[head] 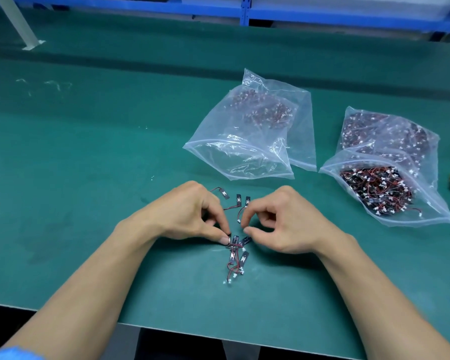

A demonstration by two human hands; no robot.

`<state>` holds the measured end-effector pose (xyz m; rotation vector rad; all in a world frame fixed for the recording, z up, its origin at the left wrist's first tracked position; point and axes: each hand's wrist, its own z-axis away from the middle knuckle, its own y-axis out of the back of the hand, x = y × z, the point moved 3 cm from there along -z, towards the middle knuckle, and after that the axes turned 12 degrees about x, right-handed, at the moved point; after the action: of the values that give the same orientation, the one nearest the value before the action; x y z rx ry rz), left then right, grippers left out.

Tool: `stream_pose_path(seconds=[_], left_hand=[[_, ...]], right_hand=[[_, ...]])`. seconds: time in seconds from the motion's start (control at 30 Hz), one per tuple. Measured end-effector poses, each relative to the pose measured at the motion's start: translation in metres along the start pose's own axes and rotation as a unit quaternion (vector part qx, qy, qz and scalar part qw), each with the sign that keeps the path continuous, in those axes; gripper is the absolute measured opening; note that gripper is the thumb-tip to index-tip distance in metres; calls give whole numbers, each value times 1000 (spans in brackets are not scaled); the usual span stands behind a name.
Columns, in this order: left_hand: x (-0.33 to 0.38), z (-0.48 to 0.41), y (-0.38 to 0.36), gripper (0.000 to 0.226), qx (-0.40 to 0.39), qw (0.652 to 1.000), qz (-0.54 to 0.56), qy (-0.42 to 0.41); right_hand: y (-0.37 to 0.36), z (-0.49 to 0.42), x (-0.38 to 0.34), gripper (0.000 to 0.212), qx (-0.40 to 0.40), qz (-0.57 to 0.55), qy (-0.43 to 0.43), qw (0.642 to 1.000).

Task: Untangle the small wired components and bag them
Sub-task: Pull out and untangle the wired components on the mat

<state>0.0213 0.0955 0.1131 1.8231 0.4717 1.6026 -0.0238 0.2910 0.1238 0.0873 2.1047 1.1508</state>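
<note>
Two bags with wired parts inside lie on the green counter [89,152]: the middle bag [244,141] and the right bag [390,162], whose mouth is open. Near the front edge, a tangle [235,255] of small black parts with red wires lies between the wrists. The left hand [182,211] pinches one part at the top of the tangle. The right hand [278,219] has curled fingers just beside it; I cannot tell if it holds anything. Three loose parts [238,201] lie just behind the hands.
</note>
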Motion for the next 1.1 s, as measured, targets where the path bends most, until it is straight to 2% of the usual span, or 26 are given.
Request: stream_pose_path(seconds=[0.1,0.27,0.57,0.77,1.1], left_hand=[[-1,2,-2,14,1,1000,7,-7],[2,3,-6,19,5,1000,-7,-16],[-2,5,1,12,19,999,-22,-23],[3,6,-6,24,12,999,-20,-43],[-2,8,1,8,4,1000,-16,-25]], right_hand=[[-2,3,-1,6,-50,6,-16,999],[-3,4,-1,8,-73,1,-31,997],[-1,5,3,3,-69,-12,-50,996],[3,5,4,4,-67,-17,-53,996],[7,7,13,10,-65,-101,-111,986]])
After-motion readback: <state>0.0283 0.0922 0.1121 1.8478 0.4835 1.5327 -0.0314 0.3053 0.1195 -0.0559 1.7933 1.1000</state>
